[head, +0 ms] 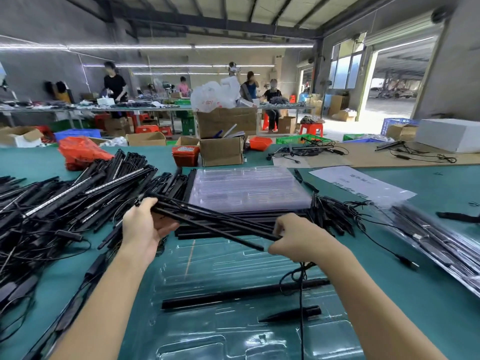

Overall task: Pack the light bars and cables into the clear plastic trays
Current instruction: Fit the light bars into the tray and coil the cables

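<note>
— Where were the light bars [207, 219]?
— You held the bundle above the clear tray [207, 258], your left hand [145, 227] curled round one end, your right hand [293, 237] pinching the other.
— And in the tray?
— One bar [233, 294] and a black spike [293, 314] lay in it; a cable [301, 307] hung across from your right hand.

No words or numbers can be read here. A white paper sheet [361, 184] lies on the green table, far past the right hand [298, 236] that holds the black bars, and it has dark print (too blurry to read). The white plastic bag [213, 96] shows tiny red marks, also unclear.
</note>
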`<state>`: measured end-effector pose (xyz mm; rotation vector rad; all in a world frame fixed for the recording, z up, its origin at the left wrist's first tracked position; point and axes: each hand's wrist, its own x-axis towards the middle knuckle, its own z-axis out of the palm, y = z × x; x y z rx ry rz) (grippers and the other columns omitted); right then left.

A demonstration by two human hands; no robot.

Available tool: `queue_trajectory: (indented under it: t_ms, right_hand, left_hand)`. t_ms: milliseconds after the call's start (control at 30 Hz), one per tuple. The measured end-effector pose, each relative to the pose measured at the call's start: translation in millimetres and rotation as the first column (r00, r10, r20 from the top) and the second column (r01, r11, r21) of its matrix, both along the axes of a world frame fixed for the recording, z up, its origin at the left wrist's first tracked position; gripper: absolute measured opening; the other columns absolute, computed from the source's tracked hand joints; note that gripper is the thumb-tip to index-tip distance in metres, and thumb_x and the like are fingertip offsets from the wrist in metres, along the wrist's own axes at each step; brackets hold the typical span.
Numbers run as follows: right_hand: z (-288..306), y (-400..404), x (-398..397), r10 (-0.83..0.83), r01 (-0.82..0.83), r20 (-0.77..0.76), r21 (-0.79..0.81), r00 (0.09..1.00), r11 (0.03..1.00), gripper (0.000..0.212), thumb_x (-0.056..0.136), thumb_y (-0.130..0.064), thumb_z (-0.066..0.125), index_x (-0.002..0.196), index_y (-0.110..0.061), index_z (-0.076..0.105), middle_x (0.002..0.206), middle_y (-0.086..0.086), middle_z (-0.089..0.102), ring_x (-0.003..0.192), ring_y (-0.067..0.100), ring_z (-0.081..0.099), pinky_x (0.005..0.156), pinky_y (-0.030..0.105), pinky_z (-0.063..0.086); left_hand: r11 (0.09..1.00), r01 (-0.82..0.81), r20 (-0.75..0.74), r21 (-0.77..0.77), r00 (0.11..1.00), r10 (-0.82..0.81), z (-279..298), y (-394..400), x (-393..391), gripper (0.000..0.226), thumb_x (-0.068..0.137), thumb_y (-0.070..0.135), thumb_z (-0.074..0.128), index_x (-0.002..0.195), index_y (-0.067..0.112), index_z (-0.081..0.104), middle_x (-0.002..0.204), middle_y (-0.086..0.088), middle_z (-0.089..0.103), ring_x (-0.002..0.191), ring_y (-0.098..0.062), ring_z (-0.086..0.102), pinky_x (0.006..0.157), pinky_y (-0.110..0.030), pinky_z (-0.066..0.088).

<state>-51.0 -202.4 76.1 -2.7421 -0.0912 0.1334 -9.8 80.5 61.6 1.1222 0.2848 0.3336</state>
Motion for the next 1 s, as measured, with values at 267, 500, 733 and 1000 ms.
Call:
queue_trajectory:
  t_ms: [267, 500, 733, 1000]
  right_hand:
    - [24.9, -34.0, -10.6, 0.201, -0.069, -0.363, 0.347, 0.91, 0.935, 0.038, 0.083, -0.034, 0.079, 0.067, -0.013, 0.052, 0.058, 0.005, 0.059, 0.051, 0.021, 0.063, 0.047, 0.024, 0.041]
    - [13.4, -48.1, -14.4, 0.375, -0.016, -0.344, 0.718, 0.861, 0.696, 0.018, 0.087, -0.011, 0.072, 0.086, -0.01, 0.055, 0.094, 0.024, 0.073, 0.091, 0.041, 0.069, 0.064, 0.03, 0.057]
    - [-14.7, -55.4, -18.0, 0.281, 0.23, -0.329, 0.915, 0.901, 0.333, 0.046, 0.069, 0.001, 0.077, 0.113, -0.003, 0.062, 0.087, 0.019, 0.069, 0.081, 0.03, 0.071, 0.073, 0.043, 0.059]
    - [-24.7, -57.6, -19.7, 0.273, 0.175, -0.25, 0.946, 0.929, 0.271, 0.042, 0.07, -0.003, 0.085, 0.108, -0.009, 0.068, 0.098, 0.023, 0.07, 0.078, 0.033, 0.07, 0.062, 0.034, 0.057]
  left_hand:
    - [0.993, 0.024, -0.041, -0.115, 0.999, -0.028, -39.4, 11.9, -15.0, 0.018, 0.1, 0.014, 0.05, 0.11, 0.002, 0.06, 0.101, -0.02, 0.065, 0.075, -0.031, 0.066, 0.042, -0.024, 0.052]
    - [0.985, -0.016, -0.035, -0.173, 0.999, 0.01, -44.5, 12.9, -17.6, 0.017, 0.103, 0.012, 0.046, 0.104, 0.001, 0.059, 0.103, -0.022, 0.066, 0.073, -0.03, 0.07, 0.05, -0.028, 0.057]
    - [0.985, 0.05, -0.014, -0.168, 0.998, -0.053, -41.0, 15.4, -18.7, 0.017, 0.104, 0.011, 0.044, 0.103, 0.001, 0.058, 0.095, -0.023, 0.069, 0.076, -0.034, 0.071, 0.054, -0.033, 0.06]
    - [0.977, 0.074, 0.016, -0.199, 0.997, -0.072, -34.4, 14.4, -28.7, 0.025, 0.105, 0.011, 0.04, 0.095, -0.001, 0.059, 0.074, -0.018, 0.074, 0.061, -0.029, 0.073, 0.052, -0.032, 0.059]
